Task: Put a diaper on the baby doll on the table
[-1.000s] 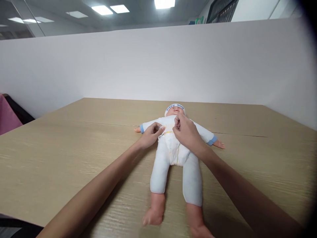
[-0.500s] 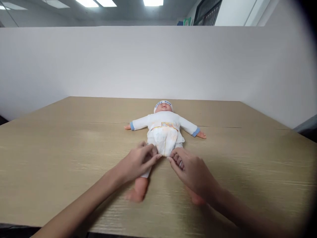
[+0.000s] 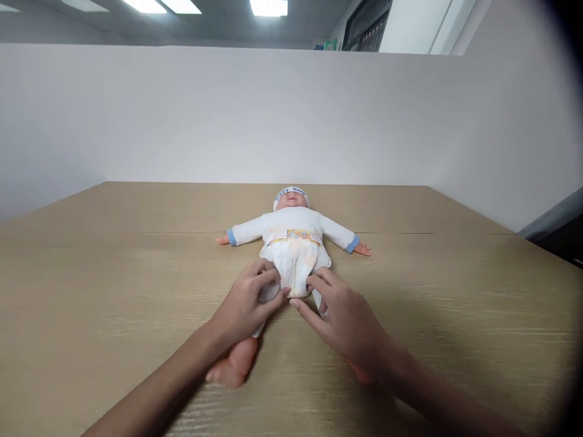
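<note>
A baby doll lies on its back on the wooden table, arms spread, head pointing away from me. It wears a white top with blue cuffs, a white cap and a diaper. My left hand grips the doll's white trouser leg at the thigh, just left of the diaper. My right hand covers the other thigh, fingers pinching the cloth beside the diaper's lower edge. One bare foot shows under my left wrist; the other leg is hidden under my right hand.
White partition walls close off the table at the back and on the right. The table's right edge drops off to a dark gap.
My hands have come down from the doll's chest to its thighs and closed on the trouser legs. The view has shifted a little, so the doll sits further left and nearer.
</note>
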Demonstrator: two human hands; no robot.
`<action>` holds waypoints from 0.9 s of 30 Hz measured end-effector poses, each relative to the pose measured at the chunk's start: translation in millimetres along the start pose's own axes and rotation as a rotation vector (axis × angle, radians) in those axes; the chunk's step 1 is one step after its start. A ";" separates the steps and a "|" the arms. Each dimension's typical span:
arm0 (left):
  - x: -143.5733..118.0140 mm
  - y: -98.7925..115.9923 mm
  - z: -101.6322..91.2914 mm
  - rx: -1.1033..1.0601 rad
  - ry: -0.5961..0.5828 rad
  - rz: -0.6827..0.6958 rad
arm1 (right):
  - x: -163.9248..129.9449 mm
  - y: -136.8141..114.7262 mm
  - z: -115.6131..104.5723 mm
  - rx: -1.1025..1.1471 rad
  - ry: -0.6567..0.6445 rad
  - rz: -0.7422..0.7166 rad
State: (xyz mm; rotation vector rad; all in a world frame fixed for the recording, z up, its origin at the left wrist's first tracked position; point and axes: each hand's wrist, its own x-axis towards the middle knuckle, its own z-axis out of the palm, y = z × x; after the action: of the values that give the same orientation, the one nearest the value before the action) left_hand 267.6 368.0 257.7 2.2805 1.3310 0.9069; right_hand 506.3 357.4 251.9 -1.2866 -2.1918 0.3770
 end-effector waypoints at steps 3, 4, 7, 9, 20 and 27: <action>-1.2 -1.4 1.0 -0.018 0.040 0.021 | -4.0 -4.9 0.0 0.022 0.000 0.010; -1.3 -1.0 1.2 -0.016 0.037 0.020 | -4.8 -6.4 0.5 0.031 0.006 0.008; -0.5 2.3 0.9 -0.010 0.013 0.018 | -4.6 -8.8 2.7 0.049 0.012 0.002; 0.0 4.5 0.2 -0.015 -0.019 0.019 | -2.3 -8.8 4.0 0.054 0.000 0.014; -3.4 -18.0 16.3 -0.433 0.129 -0.279 | 7.7 10.2 3.5 0.222 0.147 0.260; -3.0 -9.5 10.5 -0.306 0.049 -0.332 | 4.5 18.4 -12.7 0.226 0.128 0.214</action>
State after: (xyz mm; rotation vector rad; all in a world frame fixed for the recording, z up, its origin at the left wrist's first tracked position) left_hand 267.5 370.3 243.5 1.7556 1.4250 0.9760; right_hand 525.2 370.0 254.3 -1.3806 -1.8526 0.5903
